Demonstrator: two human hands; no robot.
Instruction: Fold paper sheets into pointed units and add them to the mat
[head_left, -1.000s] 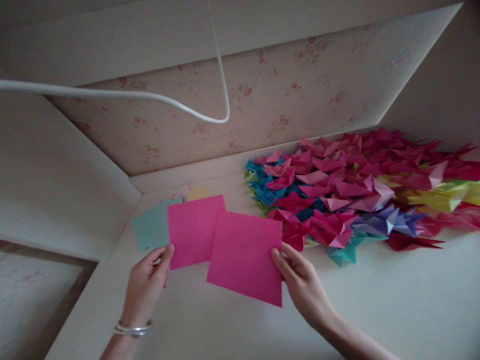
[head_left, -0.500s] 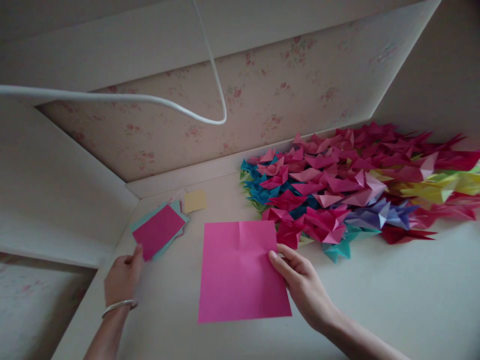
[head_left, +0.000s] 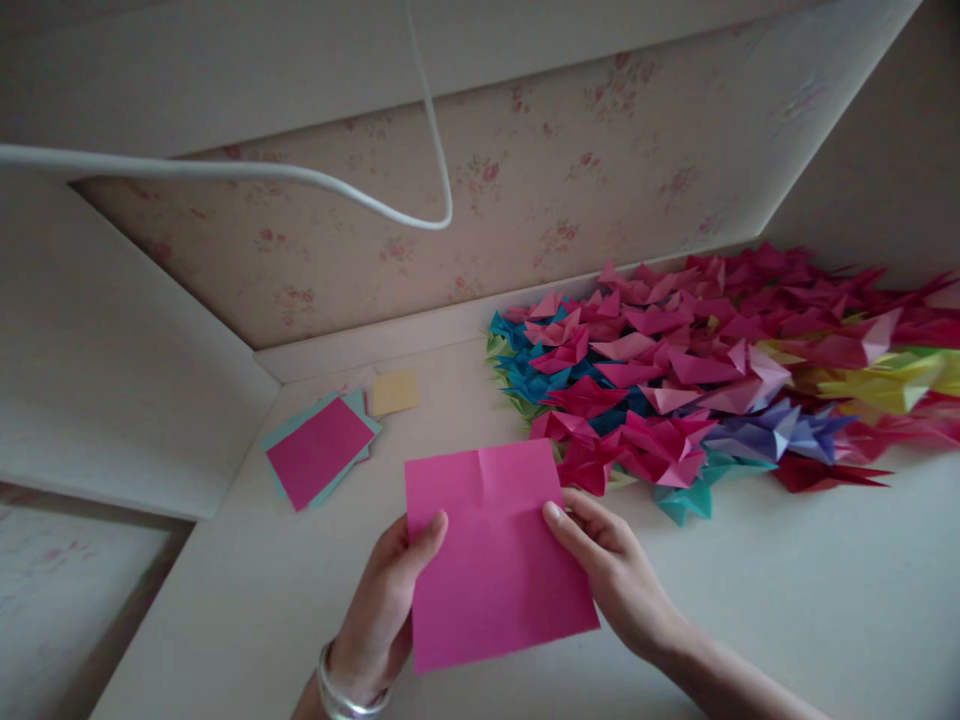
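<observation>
A square sheet of pink paper (head_left: pixel 499 570) is held up above the white table, with a short crease at the middle of its top edge. My left hand (head_left: pixel 386 590), with a silver bracelet at the wrist, grips the left edge, thumb on the front and fingers behind. On the right edge, my right hand (head_left: pixel 611 560) pinches the sheet the same way, its thumb near the upper corner. The fingers behind the paper are mostly hidden. Left of the hands lies a stack of coloured paper (head_left: pixel 319 455), a magenta sheet on top of teal ones.
Many folded paper cranes (head_left: pixel 660 370) in pink, blue, yellow and purple are heaped at the back right. A small yellow paper square (head_left: pixel 395 390) lies by the stack. Overhead, a white cable (head_left: pixel 300 172) loops in front of the floral wall (head_left: pixel 480 200).
My left hand has moved right from the paper stack and taken hold of the pink sheet's left edge. The sheet has tilted slightly; my right hand keeps its grip.
</observation>
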